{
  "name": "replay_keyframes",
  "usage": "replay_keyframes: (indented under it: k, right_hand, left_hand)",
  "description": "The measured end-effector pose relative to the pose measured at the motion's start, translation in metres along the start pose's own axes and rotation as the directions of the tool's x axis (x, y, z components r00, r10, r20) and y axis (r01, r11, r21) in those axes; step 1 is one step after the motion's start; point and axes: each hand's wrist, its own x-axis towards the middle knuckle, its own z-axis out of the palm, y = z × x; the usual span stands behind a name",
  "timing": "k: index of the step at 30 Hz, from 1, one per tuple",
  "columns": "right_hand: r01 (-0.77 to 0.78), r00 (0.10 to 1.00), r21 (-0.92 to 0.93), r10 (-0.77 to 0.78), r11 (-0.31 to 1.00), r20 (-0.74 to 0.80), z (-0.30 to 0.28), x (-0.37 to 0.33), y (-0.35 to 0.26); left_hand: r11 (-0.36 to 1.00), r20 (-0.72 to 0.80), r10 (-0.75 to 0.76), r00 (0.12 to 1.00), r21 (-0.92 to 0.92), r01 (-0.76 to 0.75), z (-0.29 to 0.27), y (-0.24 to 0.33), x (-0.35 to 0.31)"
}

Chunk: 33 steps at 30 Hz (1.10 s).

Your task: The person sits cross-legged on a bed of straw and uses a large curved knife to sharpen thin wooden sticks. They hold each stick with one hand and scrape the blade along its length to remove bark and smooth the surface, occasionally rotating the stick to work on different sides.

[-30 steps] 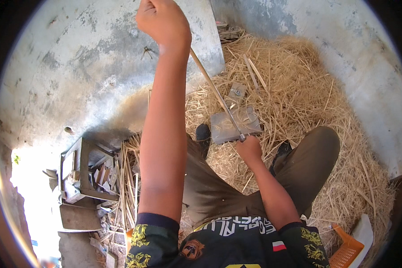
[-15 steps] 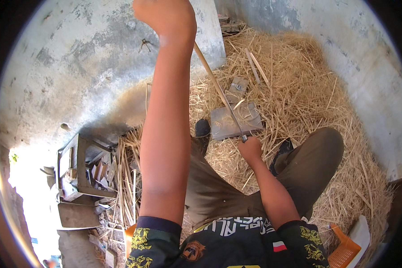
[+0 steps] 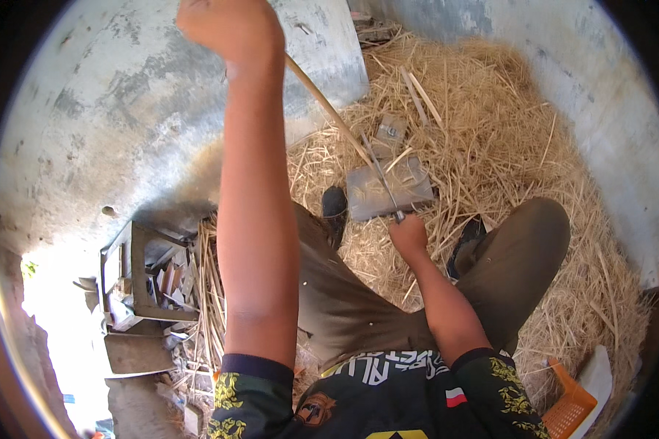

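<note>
Right hand clasped on a knife, left hand curled high with its grip hidden, shaving of the pale stick slanting between them appears under way; the next stroke calls for a steady angle.

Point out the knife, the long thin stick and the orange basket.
Knife [image 3: 385, 184]: head view, on the blade.
Long thin stick [image 3: 329, 109]: head view, midway along its visible length.
Orange basket [image 3: 572, 407]: head view, on its perforated part.
</note>
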Motion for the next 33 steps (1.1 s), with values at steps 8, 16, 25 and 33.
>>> replay_keyframes:
  k: [8,16,25,33]
  right_hand:
    - [0.12,0.993,0.085,-0.118,0.989,-0.026,-0.009,-0.002,-0.023]
    - [-0.038,0.997,0.061,0.033,0.997,0.071,-0.004,-0.009,-0.007]
    - [-0.277,0.958,-0.037,0.279,0.96,0.063,0.044,0.002,0.071]
    - [-0.366,0.922,-0.008,0.364,0.931,0.131,0.039,0.002,0.063]
  left_hand:
    - [0.988,0.191,-0.131,0.973,-0.055,0.144,-0.017,-0.042,0.049]
    - [0.997,0.07,0.06,0.996,-0.06,-0.056,-0.023,-0.005,0.011]
    - [1.0,-0.059,0.004,0.998,0.015,-0.004,-0.018,-0.003,0.004]
    - [0.929,0.387,-0.127,0.913,-0.276,0.246,-0.047,-0.015,0.036]
